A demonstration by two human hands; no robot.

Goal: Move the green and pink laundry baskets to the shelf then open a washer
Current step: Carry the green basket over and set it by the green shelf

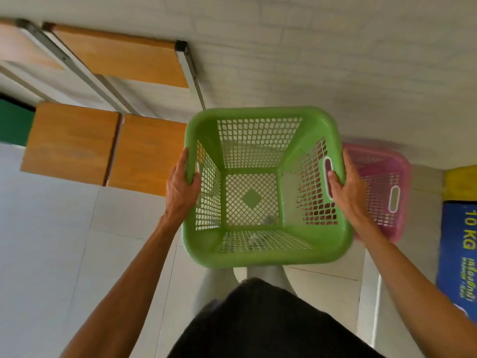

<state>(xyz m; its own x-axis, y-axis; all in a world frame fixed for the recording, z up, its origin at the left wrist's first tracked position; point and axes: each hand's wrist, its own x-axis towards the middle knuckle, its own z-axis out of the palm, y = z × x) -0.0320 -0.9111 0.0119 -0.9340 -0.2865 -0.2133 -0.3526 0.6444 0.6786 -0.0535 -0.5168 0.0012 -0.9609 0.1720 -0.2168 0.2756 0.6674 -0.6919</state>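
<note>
An empty green laundry basket (320,244) with mesh walls hangs in front of me above the tiled floor. My left hand (180,184) grips its left rim, thumb hooked over the edge. My right hand (346,187) grips the right rim, a fingertip poking through the white-edged handle slot. A pink laundry basket (387,182) stands on the floor just to the right, partly hidden behind my right hand and the green basket.
A shelf with wooden boards (77,146) and metal rails (191,71) stands at the left against the pale brick wall. A blue panel reading "10 KG" (459,251) under a yellow band lies at the right edge. My dark shorts fill the bottom.
</note>
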